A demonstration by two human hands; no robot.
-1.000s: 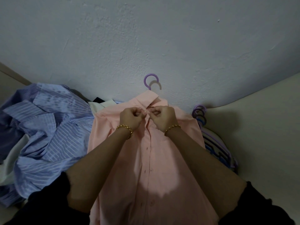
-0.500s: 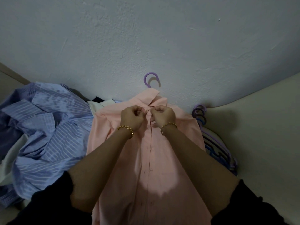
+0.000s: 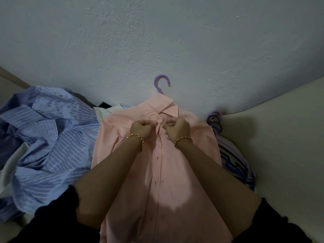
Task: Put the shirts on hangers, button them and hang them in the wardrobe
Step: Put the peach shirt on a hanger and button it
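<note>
Salmon-pink button-up shirt (image 3: pixel 175 172) lay dead centre on its purple plastic hanger (image 3: pixel 156 83), collar toward 12 o'clock. Left hand (image 3: pixel 142 127) and right hand (image 3: pixel 178 128) both pinched the placket under the collar, fingers curled. Crumpled blue striped shirts (image 3: pixel 49 137) sat at 9 o'clock.

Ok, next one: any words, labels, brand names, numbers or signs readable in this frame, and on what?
None can be read.
The pink shirt shows no tag or print, also at its collar.
The purple hanger, striped blue shirts, spare hangers and wall bear no lettering.
</note>
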